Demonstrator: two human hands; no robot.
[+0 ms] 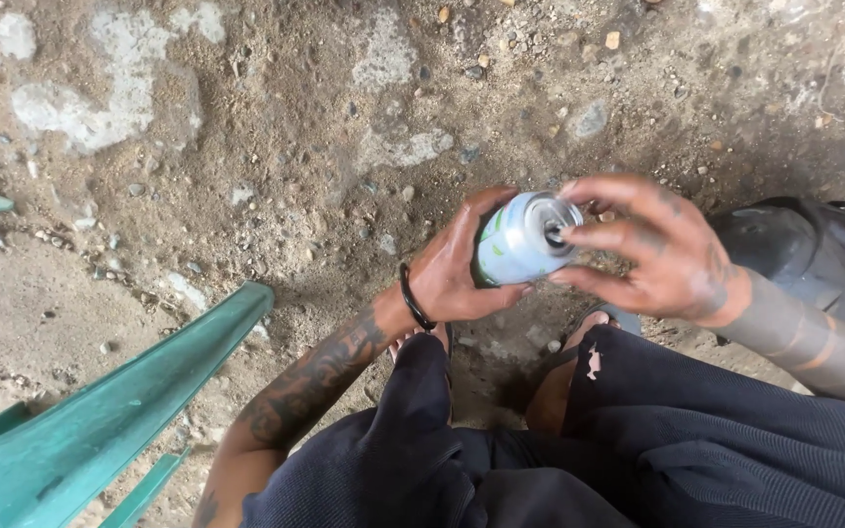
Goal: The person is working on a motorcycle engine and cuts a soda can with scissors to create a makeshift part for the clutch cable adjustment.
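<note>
My left hand (pixel 457 269) is wrapped around a silver spray can (pixel 517 242) with green markings, holding it tilted with its top toward the right. My right hand (pixel 649 249) has its fingers at the can's top end, touching the nozzle area. Both hands are held above my knees, which are in dark trousers (pixel 696 440). A black band sits on my left wrist (pixel 413 298). My feet in sandals show on the ground below the can.
The ground is rough dirt and stones with pale patches (pixel 110 93). A green plastic chair part (pixel 100 416) lies at lower left. A black rubber object (pixel 799 254), perhaps a tyre or tube, sits at the right edge.
</note>
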